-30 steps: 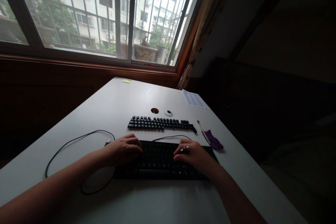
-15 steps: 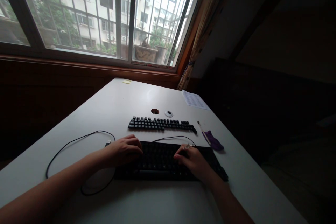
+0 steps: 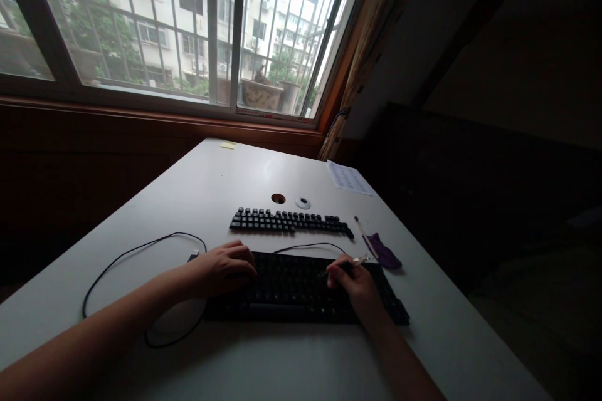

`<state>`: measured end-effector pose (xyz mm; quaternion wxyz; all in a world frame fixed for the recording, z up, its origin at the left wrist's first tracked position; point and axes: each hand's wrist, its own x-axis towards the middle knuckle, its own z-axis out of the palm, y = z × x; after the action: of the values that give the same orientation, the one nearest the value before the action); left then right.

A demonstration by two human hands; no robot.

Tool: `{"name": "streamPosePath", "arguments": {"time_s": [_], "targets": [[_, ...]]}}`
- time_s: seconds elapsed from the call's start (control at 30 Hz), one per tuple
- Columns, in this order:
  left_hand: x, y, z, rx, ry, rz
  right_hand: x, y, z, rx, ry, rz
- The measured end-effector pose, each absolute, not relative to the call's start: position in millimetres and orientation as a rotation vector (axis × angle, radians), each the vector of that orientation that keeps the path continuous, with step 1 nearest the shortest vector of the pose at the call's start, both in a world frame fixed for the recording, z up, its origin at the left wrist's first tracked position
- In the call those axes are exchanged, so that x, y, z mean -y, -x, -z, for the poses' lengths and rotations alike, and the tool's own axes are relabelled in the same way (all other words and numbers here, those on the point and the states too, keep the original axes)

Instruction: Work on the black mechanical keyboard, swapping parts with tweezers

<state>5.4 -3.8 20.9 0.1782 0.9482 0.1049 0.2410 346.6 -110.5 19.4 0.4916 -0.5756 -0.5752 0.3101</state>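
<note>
A black keyboard (image 3: 277, 291) lies on the white table, with many of its keycaps gone from the frame. My left hand (image 3: 230, 269) grips its left end, fingers bent over the top; the fingertips are partly hidden in shadow. Over the right part of the keyboard, my right hand (image 3: 350, 276) is closed around a small keycap puller (image 3: 360, 260). Its pale end sticks out at the back of the hand, and thin wires point left over the keys. Behind the keyboard, loose black keycaps (image 3: 282, 221) stand in rows.
A cable (image 3: 141, 243) with a USB plug (image 3: 194, 255) loops at the left. To the right lie a thin brush (image 3: 364, 235) and a purple cloth (image 3: 385, 254). Farther back are a cable hole (image 3: 278, 198), its round cover (image 3: 303, 202), a printed sheet (image 3: 350, 178) and a yellow note (image 3: 228, 145).
My right hand has shifted slightly right and turned, so the keycap puller's wires and pale end now show more. My left hand stays on the keyboard.
</note>
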Motion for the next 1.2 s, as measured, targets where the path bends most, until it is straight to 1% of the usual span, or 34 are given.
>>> {"name": "streamPosePath", "arguments": {"time_s": [0.3, 0.63, 0.83, 1.07, 1.2], "targets": [[3, -6, -20, -0.307, -2.708, -0.719, 108, -335, -31, 1.367, 1.468, -0.661], [4, -8, -19, -0.474, -2.701, -0.854, 91, -280, -38, 1.300, 1.298, -0.919], [7, -10, -21, -0.460, -2.612, -0.914, 81, -247, -35, 1.231, 1.200, -1.098], [13, -12, -15, -0.479, -2.436, -0.975, 79, -228, -33, 1.189, 1.114, -1.183], [16, -14, -15, -0.480, -2.339, -0.934, 81, -226, -33, 1.179, 1.099, -1.208]]}}
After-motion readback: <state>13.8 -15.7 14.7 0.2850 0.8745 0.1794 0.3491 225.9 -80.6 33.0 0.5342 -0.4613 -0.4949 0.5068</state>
